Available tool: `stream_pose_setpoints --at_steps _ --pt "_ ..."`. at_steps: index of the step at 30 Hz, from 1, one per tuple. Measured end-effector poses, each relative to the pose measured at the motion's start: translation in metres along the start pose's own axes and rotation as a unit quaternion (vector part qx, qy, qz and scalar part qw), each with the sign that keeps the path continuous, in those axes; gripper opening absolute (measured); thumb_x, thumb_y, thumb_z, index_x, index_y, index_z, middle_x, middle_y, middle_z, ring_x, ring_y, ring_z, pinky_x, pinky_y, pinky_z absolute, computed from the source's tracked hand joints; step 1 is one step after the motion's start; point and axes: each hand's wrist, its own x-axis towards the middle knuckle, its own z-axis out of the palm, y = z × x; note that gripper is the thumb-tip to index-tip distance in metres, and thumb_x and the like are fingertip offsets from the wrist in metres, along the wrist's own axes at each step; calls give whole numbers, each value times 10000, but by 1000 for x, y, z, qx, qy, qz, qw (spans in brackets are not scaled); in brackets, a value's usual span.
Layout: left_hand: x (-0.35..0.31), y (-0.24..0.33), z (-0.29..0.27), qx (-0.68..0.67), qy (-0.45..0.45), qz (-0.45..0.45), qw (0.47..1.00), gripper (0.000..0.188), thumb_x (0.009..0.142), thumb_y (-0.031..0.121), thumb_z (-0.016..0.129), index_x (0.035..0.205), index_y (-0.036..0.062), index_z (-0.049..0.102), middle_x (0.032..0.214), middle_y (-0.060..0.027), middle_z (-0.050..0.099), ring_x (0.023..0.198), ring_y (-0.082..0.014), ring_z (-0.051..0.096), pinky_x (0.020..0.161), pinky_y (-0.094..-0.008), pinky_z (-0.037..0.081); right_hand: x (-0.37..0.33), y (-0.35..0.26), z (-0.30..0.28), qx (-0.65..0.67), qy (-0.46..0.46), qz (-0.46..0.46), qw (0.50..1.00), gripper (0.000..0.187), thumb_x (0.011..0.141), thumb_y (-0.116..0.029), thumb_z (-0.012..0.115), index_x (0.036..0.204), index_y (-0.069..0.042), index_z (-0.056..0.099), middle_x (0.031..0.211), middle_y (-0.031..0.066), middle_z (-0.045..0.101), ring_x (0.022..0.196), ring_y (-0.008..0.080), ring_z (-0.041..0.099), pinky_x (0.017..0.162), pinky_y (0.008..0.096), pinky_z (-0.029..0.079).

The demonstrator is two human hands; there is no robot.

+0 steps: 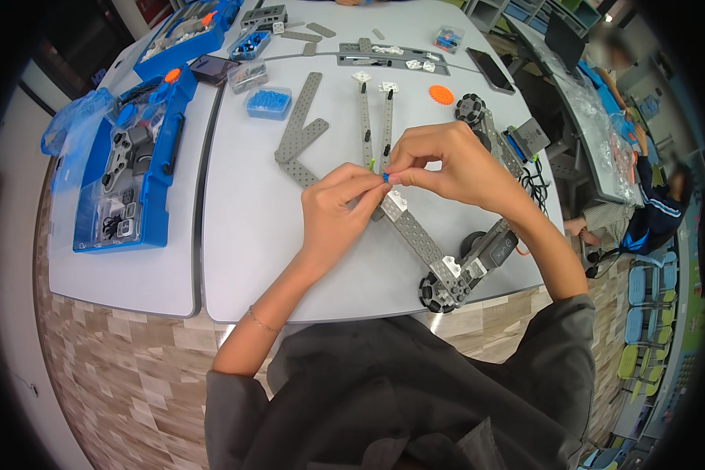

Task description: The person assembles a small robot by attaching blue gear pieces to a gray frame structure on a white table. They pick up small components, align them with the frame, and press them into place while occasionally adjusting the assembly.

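Observation:
Both of my hands meet over a grey perforated beam (417, 237) of a wheeled robot frame. Between their fingertips is a tiny blue connector pin (385, 178). My left hand (337, 207) pinches close against it from the left. From the right, my right hand (446, 160) has thumb and forefinger closed on it. White corner connectors (395, 204) sit on the beam just below the fingers. Two upright grey bars (366, 117) with black pins and white ends lie beyond the hands. My fingers hide where the bars meet the beam.
Left of my hands lies an angled grey beam piece (299, 129). Behind it stands a small box of blue pins (268, 103). An orange gear (441, 95), a phone (490, 70) and a wheel (470, 108) lie toward the right. A blue case (164, 168) holds a controller on the adjoining table.

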Motion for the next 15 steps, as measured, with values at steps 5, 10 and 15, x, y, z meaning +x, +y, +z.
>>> stream_pose_setpoints --at_steps 5,10,15 --pt "-3 -2 3 13 17 9 1000 45 845 10 770 889 4 770 820 -53 716 651 -125 657 582 -258 496 8 -11 -3 -53 -31 29 998 87 799 -18 764 846 33 712 797 113 712 719 239 691 655 323 539" --pt "-4 -1 5 7 25 2 1000 55 857 3 767 910 -5 777 821 -52 716 662 -105 637 582 -245 481 9 -22 2 -114 -19 14 993 85 774 39 737 810 51 661 756 154 678 694 297 668 624 351 517" --pt "-5 1 5 -19 24 -19 999 75 869 -7 760 938 -8 790 822 -43 712 686 -71 600 579 -226 446 9 -28 10 -134 -2 32 991 91 781 77 678 768 61 589 737 189 643 693 376 640 611 396 494"
